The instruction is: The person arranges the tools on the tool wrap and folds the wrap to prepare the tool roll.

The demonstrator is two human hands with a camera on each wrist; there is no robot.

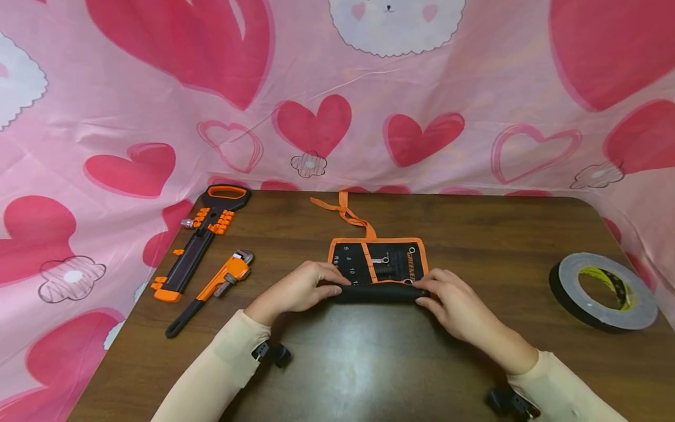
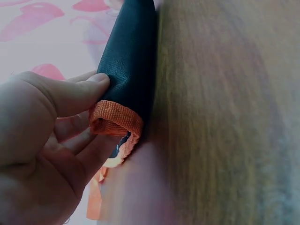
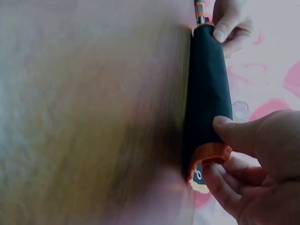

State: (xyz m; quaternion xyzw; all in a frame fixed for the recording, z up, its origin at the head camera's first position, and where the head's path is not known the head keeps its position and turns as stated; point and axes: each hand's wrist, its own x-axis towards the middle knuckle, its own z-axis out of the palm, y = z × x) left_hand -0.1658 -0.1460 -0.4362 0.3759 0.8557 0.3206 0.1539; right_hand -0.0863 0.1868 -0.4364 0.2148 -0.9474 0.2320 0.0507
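A black tool roll (image 1: 381, 292) with orange edging lies mid-table, its near part rolled up and its far part flat. Small wrenches (image 1: 381, 260) show in the flat part, beside printed numbers and lettering. My left hand (image 1: 303, 286) pinches the left end of the rolled part between thumb and fingers. At the right end, my right hand (image 1: 457, 302) pinches it the same way. Both wrist views show the thumb on the outer black fabric (image 2: 126, 61) and fingers inside the orange-bound fold (image 3: 212, 152). An orange tie strap (image 1: 353, 218) trails from the roll's far edge.
To the left lie an orange pipe wrench (image 1: 211, 292) and a black-and-orange tool holder (image 1: 203, 240). A roll of tape (image 1: 566, 293) lies flat on the right side of the wooden table (image 1: 358, 357). Pink heart-patterned cloth (image 1: 364, 76) hangs behind.
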